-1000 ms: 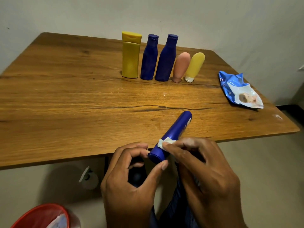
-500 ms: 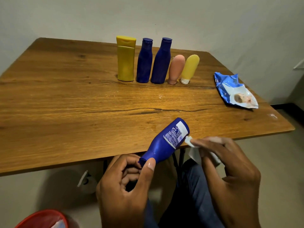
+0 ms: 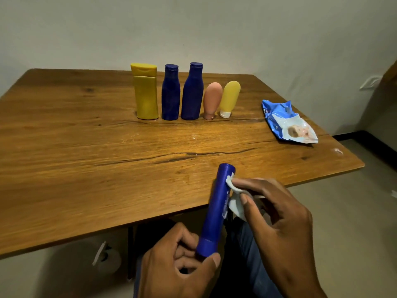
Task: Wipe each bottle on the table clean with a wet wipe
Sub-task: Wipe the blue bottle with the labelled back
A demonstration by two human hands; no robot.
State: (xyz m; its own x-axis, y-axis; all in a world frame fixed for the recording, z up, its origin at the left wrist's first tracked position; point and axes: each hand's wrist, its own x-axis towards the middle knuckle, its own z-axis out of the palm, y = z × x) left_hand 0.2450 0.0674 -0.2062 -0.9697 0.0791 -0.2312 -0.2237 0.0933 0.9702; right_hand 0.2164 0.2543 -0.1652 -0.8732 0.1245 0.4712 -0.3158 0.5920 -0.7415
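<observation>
Bottle [image 3: 217, 208]: blue plastic, held off near table [image 3: 86, 168] edge, cap toward viewer | left hand [image 3: 176, 263] pinches cap end | right hand [image 3: 277, 216] presses wipe [image 3: 235, 203] to its side | likely light, rigid, slick when wet; grip cap.

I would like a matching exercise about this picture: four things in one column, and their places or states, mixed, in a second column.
Things:
1. blue bottle
2. wet wipe
3. wipes packet
4. tall yellow bottle

Places or states:
A. lies at the table's right side
B. left end of the standing row
C. held at its cap by the left hand
D. pressed on the bottle by the right hand

Pairs: 1-C, 2-D, 3-A, 4-B
</observation>
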